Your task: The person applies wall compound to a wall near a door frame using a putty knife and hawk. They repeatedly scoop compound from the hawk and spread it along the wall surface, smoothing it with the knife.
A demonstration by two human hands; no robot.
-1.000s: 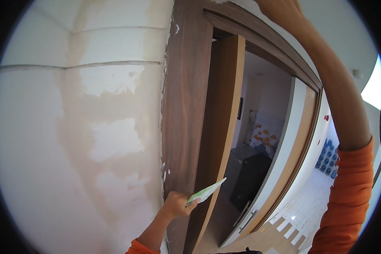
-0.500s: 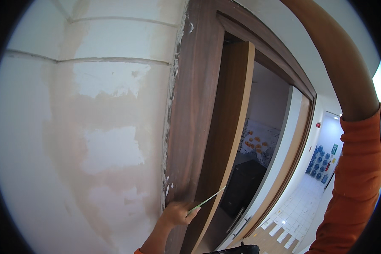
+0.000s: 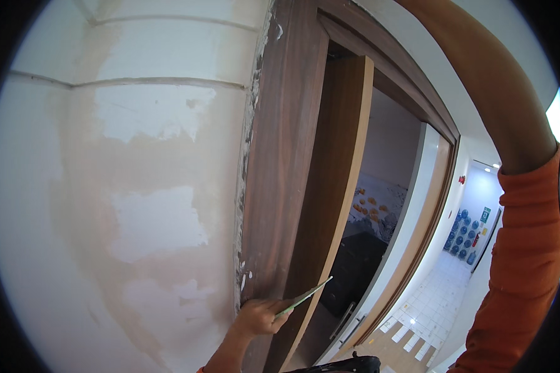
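Note:
My left hand (image 3: 258, 316) is low in the middle, against the brown wooden door frame (image 3: 279, 186). Its fingers are closed round a thin, flat green spreader (image 3: 303, 298), seen nearly edge-on. The pale tip of the spreader reaches up and right, in front of the edge of an open wooden door (image 3: 342, 186). My right arm, in an orange sleeve, rises along the right side, and my right hand lies beyond the top edge. White filler and rough residue run down the seam (image 3: 245, 155) between frame and wall.
The wall (image 3: 162, 168) at left carries white and beige patches of filler and several horizontal grooves. Through the doorway a dark box-shaped thing (image 3: 351, 267) stands near a white sliding panel (image 3: 389, 248). Down the corridor, blue water bottles (image 3: 462, 233) are stacked beside a tiled floor (image 3: 429, 292).
The whole view has shifted slightly, with the corridor and wall patches moving a little left. The spreader has turned slightly and shows more of its flat face. My left hand stays by the frame.

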